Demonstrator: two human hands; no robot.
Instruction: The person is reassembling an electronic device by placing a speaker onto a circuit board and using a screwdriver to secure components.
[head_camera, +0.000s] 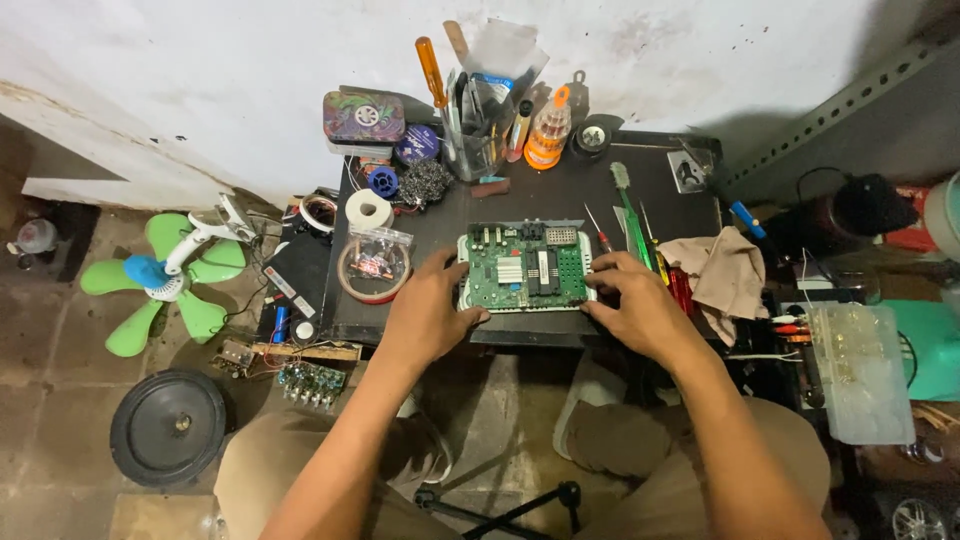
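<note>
Gripping the board (524, 267) at opposite ends, left hand (428, 308) and right hand (640, 305) clasp it on the table (610, 190).

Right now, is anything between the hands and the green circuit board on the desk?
Nothing visible. The left hand grips the circuit board at its left edge and the right hand at its right edge, both in direct contact. Screwdrivers lie just beyond the right hand, not between.
</note>
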